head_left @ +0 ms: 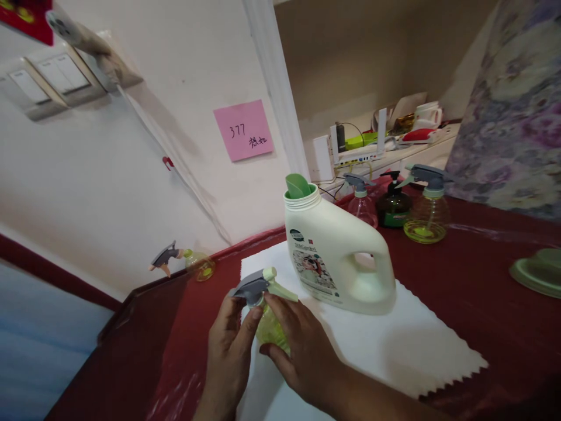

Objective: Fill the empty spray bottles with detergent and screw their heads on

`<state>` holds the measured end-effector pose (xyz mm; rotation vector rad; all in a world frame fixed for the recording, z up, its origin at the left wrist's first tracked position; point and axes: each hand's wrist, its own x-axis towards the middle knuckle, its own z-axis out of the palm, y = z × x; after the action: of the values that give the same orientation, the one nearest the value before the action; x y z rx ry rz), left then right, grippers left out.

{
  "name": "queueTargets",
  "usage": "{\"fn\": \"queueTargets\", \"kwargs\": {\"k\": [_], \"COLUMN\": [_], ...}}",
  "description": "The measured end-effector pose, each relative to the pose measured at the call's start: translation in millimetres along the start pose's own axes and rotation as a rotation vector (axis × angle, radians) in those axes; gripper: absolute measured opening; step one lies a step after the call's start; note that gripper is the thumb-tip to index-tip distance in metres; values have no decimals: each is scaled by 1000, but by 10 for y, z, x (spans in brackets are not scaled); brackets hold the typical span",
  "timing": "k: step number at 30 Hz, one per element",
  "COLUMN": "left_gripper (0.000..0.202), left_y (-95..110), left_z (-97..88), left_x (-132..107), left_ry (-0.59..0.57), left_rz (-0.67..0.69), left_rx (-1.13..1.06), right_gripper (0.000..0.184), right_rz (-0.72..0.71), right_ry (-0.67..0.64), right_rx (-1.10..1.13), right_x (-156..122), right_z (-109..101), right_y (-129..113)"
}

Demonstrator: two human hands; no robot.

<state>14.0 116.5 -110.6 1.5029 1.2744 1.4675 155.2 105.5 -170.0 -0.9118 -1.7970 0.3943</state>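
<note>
Both my hands hold a small green spray bottle (270,328) over a white cloth (394,345). My left hand (228,356) pinches the bottle's grey trigger head (250,287) with thumb and fingers. My right hand (302,351) wraps round the bottle's translucent green body. Just behind stands a cream detergent jug (337,251) with a handle, its cap off and a green spout showing at the mouth.
Three more spray bottles, pink (362,202), dark green (393,204) and yellow-green (427,204), stand behind the jug on the dark red tabletop (482,275). Another spray bottle (188,263) lies by the wall. A green lid (537,272) sits at right. A pink note (243,130) hangs on the wall.
</note>
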Motion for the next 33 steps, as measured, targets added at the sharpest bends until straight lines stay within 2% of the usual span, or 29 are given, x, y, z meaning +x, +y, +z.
{"fn": "queueTargets", "kwargs": {"k": [7, 10, 15, 20, 25, 29, 33], "left_gripper": [34, 38, 31, 33, 40, 43, 37], "left_y": [-19, -27, -60, -135, -222, -198, -147], "left_z": [33, 70, 127, 91, 17, -12, -49], "left_x": [-67, -67, -15, -9, -11, 29, 22], "left_ry": [-28, 4, 70, 67, -23, -65, -33], "left_rz": [-67, -82, -42, -72, -140, -175, -143], "left_rx": [-84, -139, -205, -246, -328, -288, -134], "right_gripper": [93, 90, 86, 99, 105, 103, 102], "right_rz": [-31, -43, -56, -15, -17, -34, -49], "right_ry": [49, 56, 66, 36, 51, 8, -25], "right_rx": [-31, -25, -20, 17, 45, 21, 19], "right_x": [-12, -17, -36, -31, -27, -30, -6], "right_z": [19, 23, 33, 30, 24, 25, 4], "right_y": [29, 41, 51, 41, 42, 40, 30]}}
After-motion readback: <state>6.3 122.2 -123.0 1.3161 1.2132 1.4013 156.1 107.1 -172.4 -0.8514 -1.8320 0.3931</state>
